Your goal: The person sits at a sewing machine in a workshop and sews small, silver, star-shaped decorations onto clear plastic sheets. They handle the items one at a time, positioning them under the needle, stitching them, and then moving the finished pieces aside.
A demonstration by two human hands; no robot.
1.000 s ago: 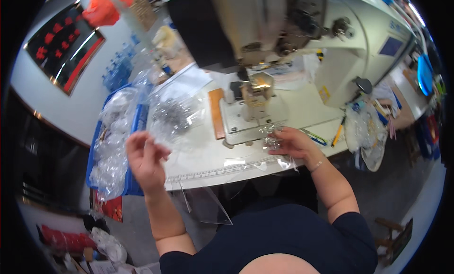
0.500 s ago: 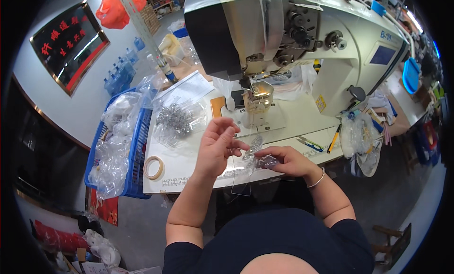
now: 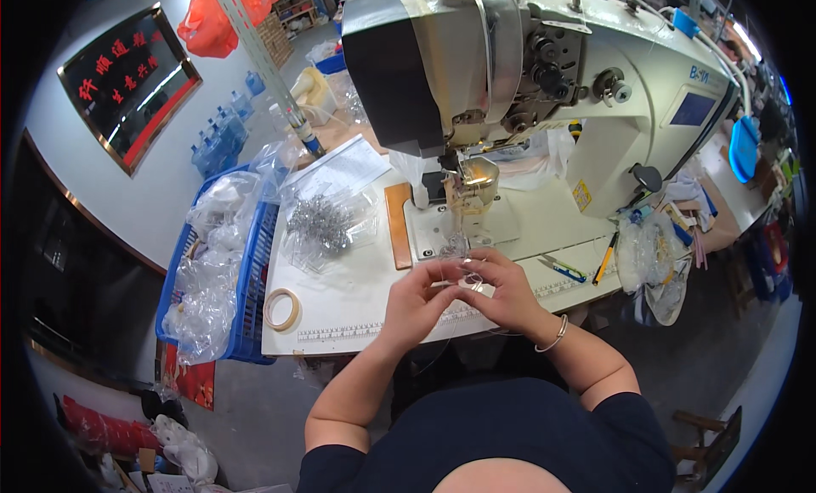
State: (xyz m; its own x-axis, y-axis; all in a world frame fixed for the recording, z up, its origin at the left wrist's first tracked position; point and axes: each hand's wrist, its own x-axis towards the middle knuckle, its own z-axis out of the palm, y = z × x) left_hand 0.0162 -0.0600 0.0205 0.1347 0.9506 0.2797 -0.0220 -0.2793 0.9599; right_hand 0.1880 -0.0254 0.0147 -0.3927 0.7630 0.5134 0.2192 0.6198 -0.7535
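Both hands have closed in on each other since half a second ago, when the left hand was raised above the right; now the left hand (image 3: 414, 299) and right hand (image 3: 503, 291) meet at the centre of the frame, fingertips touching over a small clear plastic piece (image 3: 466, 279) pinched between them, just in front of the sewing machine (image 3: 544, 76) that fills the upper centre. Fingers of both hands are curled in around the piece; its exact shape is too small and glassy to tell. A bracelet (image 3: 554, 336) circles the right wrist. The hands hover over the front edge of the white worktop (image 3: 340, 297), above a printed ruler strip (image 3: 357, 330). To the left of centre lies a clear bag of shiny metal parts (image 3: 321, 223), with a roll of tape (image 3: 281, 309) below it near the worktop's lower left corner. A blue basket (image 3: 252, 272) stuffed with clear plastic bags stands against the worktop's left side. At right, a yellow pencil (image 3: 605, 257) lies beside more crumpled plastic.
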